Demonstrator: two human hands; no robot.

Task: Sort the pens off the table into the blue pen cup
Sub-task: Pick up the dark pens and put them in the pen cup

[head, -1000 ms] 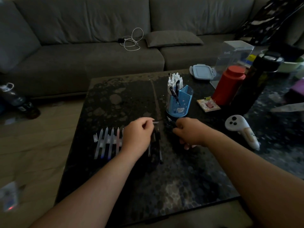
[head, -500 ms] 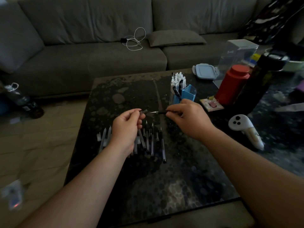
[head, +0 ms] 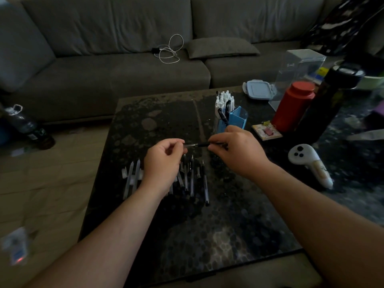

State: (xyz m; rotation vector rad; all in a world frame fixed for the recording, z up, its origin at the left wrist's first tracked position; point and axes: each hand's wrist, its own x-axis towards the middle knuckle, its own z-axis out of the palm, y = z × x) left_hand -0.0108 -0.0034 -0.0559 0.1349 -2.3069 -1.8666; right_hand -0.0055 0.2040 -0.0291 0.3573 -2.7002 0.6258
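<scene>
Two bare hands hung together over the dark patterned table (head: 228, 235), a black pen (head: 197, 144) stretched level between them. The left hand (head: 164, 163) pinched the pen's clear end between thumb and forefinger, the other fingers curled in. The right hand (head: 239, 150) pinched the dark end the same way, knuckles up, so the pen was held at both ends, clear of the tabletop.

Beneath the hands lay the rest of the pens. A row of dark pens (head: 193, 179) lay side by side on the table, tips pointing away from the person, partly hidden by the left wrist. Just to their left lay a few white pens (head: 132, 179), close together and lined up the same way.

The blue pen cup (head: 234, 119) stood upright on the table just beyond the right hand, its lower part hidden behind the knuckles. It already held a cluster of white-capped pens (head: 223, 98) and a couple of dark ones, all standing on end.

To the right of the cup sat a red canister (head: 295, 104) with a tall black bottle (head: 330, 100) beside it, and nearer the person a white controller (head: 307, 161) lay on its side. A grey sofa (head: 104, 69) ran along the far edge of the table, with a white cable (head: 169, 50) coiled on its seat.
</scene>
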